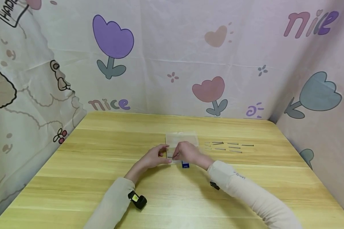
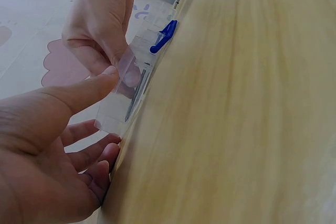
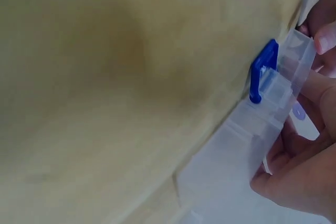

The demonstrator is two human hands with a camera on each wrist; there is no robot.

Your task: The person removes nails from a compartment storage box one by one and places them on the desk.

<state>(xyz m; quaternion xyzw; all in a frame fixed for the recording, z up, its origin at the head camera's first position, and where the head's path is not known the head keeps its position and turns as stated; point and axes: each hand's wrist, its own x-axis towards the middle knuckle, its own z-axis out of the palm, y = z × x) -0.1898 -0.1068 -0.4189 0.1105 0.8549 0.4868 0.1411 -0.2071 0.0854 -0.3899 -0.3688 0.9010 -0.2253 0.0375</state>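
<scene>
A clear plastic box (image 1: 169, 152) with its lid (image 1: 182, 137) raised back lies on the wooden table. At its left end my left hand (image 1: 153, 156) holds it, thumb at the near corner and fingers at the far side; in the left wrist view the thumb tip meets the upper rim. My right hand (image 1: 187, 152) reaches down into the box, fingertips pinching a nail (image 1: 175, 156). Through the clear wall, nails (image 2: 137, 94) show beneath those fingers. A blue latch handle (image 3: 264, 69) sticks out from the box's near side.
Several loose nails (image 1: 220, 149) lie spread on the table (image 1: 172, 197) to the right of the box. A printed cloth (image 1: 160, 57) hangs behind the table and along both sides.
</scene>
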